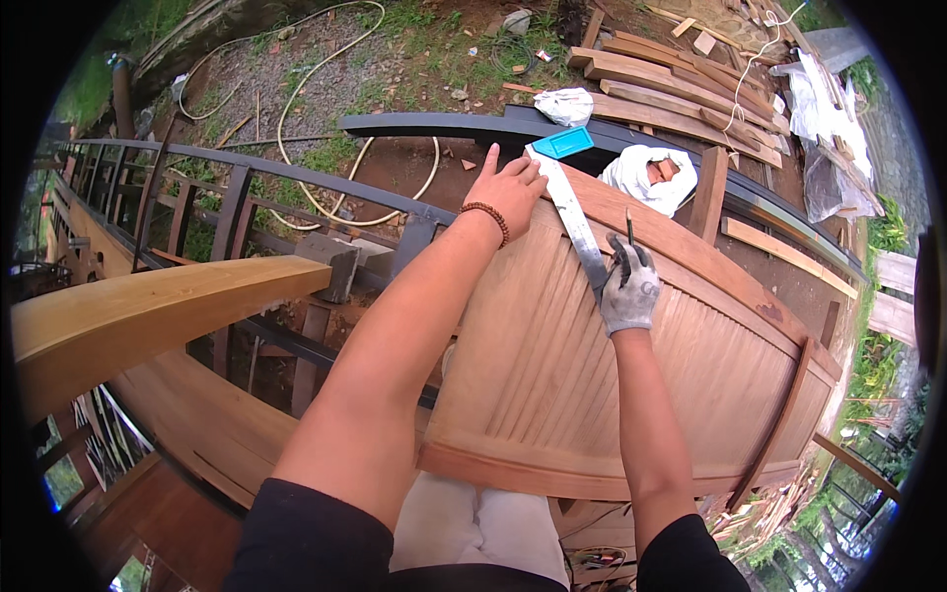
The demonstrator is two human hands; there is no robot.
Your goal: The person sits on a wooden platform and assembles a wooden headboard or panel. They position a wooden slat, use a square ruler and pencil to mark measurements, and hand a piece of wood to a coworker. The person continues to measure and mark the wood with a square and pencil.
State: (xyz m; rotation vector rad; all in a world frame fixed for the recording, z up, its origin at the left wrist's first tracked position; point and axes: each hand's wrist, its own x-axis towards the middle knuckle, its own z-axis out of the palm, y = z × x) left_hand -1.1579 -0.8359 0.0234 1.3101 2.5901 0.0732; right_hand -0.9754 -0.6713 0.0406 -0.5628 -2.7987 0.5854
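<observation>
A slatted wooden panel (pixel 523 335), framed like a door, lies in front of me. Across its far left part rests a square (pixel 574 219) with a metal blade and a blue stock (pixel 562 143), which sits at the panel's far edge. My left hand (pixel 505 185), bare with a beaded bracelet, lies with fingers stretched over the panel's far left corner, fingertips beside the blade. A grey work glove covers my right hand (pixel 631 286), which is closed around a pencil (pixel 629 227) pointing up. That hand is at the near end of the blade, over the slats.
A thick wooden beam (pixel 168 306) juts in from the left. Dark metal rails (pixel 296 170) run beyond the panel. Stacked planks (pixel 681 89) lie at the far right, near a white sack (pixel 651 178). A pale hose (pixel 286 128) curls on the ground.
</observation>
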